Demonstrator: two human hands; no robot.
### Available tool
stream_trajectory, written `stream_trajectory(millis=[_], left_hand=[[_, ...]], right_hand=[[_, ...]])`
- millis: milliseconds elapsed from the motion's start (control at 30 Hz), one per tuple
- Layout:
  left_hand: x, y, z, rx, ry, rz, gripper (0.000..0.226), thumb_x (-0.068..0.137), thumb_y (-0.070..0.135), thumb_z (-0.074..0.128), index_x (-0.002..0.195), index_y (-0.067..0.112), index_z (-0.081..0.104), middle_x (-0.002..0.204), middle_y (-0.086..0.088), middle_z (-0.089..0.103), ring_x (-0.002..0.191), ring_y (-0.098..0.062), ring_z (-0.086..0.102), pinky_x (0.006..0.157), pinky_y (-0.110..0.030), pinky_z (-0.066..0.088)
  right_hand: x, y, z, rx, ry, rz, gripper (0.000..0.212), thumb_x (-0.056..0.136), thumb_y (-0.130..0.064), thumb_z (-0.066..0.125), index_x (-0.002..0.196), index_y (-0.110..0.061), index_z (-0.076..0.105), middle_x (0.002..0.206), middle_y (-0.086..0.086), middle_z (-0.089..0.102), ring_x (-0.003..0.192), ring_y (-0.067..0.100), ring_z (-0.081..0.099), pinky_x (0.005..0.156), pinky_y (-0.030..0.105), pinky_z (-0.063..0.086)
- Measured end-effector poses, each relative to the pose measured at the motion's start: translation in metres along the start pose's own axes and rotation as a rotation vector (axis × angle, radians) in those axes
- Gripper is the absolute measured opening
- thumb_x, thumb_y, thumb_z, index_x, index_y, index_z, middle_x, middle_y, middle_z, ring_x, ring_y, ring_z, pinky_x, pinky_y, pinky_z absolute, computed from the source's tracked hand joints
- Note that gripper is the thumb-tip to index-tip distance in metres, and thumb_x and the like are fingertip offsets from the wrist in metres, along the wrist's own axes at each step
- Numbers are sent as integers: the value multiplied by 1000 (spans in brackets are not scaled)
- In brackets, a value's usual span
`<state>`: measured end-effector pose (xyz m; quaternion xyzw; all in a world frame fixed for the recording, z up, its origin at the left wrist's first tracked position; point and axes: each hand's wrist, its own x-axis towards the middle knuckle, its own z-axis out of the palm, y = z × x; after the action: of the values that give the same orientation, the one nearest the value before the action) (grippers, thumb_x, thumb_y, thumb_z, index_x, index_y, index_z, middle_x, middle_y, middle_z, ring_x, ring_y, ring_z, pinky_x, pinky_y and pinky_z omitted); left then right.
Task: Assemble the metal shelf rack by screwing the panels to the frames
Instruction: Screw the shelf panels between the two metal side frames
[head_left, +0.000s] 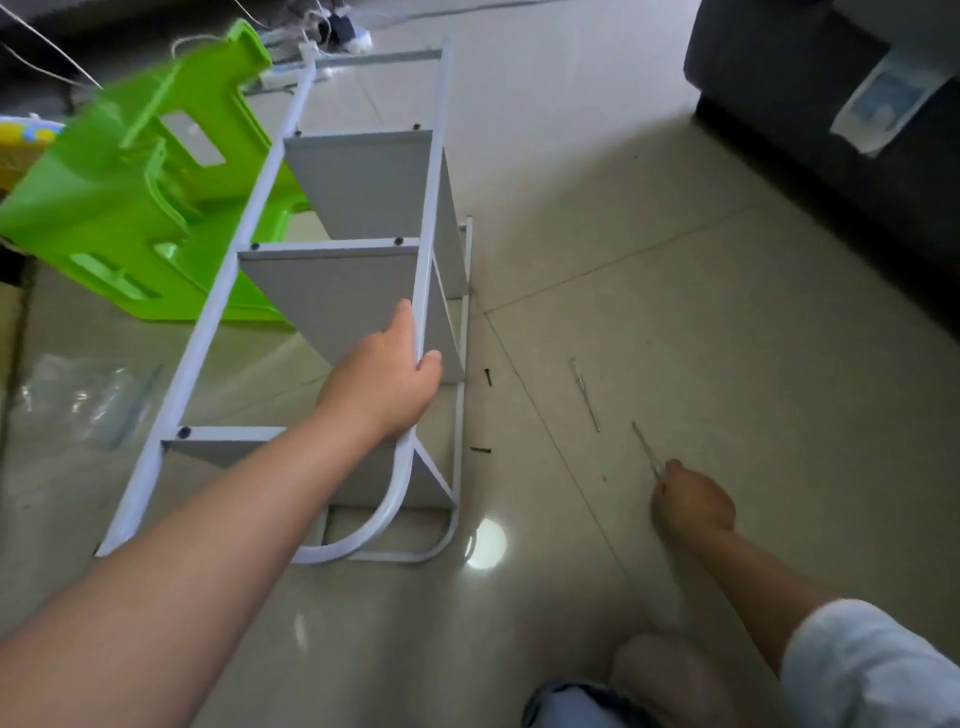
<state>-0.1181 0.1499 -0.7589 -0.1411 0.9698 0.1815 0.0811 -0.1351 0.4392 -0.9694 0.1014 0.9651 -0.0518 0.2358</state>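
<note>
Rack held one-handed, tool being picked up

Rack (332, 291) lies mid-left on the floor; left hand (387, 376) clamps its rail, right hand (693, 501) pinches a thin tool (644, 447) at lower right. It could tip; loose screws (488, 376) might scatter.

Shelf rack frame (435, 171): metal tube, pale grey painted coat, smooth, slight sheen. Panels (332, 301): flat sheet, matt grey. Screw heads (399, 241): black, dull. Loose screws (488, 376) on floor beside rack: black, matt. Thin tool (647, 449) pinched in right hand (693, 501): bare bright metal. Floor (675, 260): beige tile, glossy, light glare near rack's curved end. Stool (135, 208): bright green plastic, smooth, semi-gloss. Bag (83, 400) near floor's left edge: clear crinkled plastic film. Sleeve (872, 670): pale cloth.
</note>
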Motion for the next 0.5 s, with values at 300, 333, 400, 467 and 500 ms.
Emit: stream_trajectory(millis=[300, 333, 400, 467, 500], left_hand=[[0, -4, 2, -109, -33, -2, 19, 92, 19, 46, 91, 7, 31, 81, -11, 48, 79, -33, 48, 64, -34, 35], [-1, -5, 2, -120, -35, 0, 18, 91, 18, 46, 91, 7, 32, 82, -11, 51, 79, -33, 50, 65, -34, 38], [-5, -6, 3, -140, -36, 3, 16, 90, 17, 46, 93, 6, 35, 86, -14, 60, 78, -35, 56, 69, -39, 46], [-11, -8, 4, -142, -29, 6, 16, 90, 18, 45, 95, 5, 38, 86, -17, 63, 79, -36, 59, 73, -44, 49], [-14, -8, 5, -134, -25, 7, 15, 91, 19, 45, 93, 5, 38, 85, -16, 63, 80, -36, 58, 72, -43, 48]], right_hand=[[6, -32, -4, -285, -134, 43, 39, 85, -21, 46, 124, -18, 44, 126, 3, 53, 118, 20, 49, 97, 32, 33], [6, -37, -4, -282, -155, -6, 40, 85, -19, 44, 124, -17, 42, 126, 4, 52, 118, 21, 48, 98, 33, 34], [2, -46, -3, -260, -204, -103, 37, 87, -19, 40, 125, -15, 39, 127, 6, 51, 118, 23, 48, 98, 34, 36], [-2, -54, -3, -212, -238, -177, 35, 90, -21, 39, 123, -12, 39, 126, 9, 52, 116, 25, 50, 95, 33, 40], [-3, -57, -4, -159, -271, -216, 34, 91, -21, 39, 122, -9, 39, 126, 11, 53, 115, 26, 52, 92, 31, 42]])
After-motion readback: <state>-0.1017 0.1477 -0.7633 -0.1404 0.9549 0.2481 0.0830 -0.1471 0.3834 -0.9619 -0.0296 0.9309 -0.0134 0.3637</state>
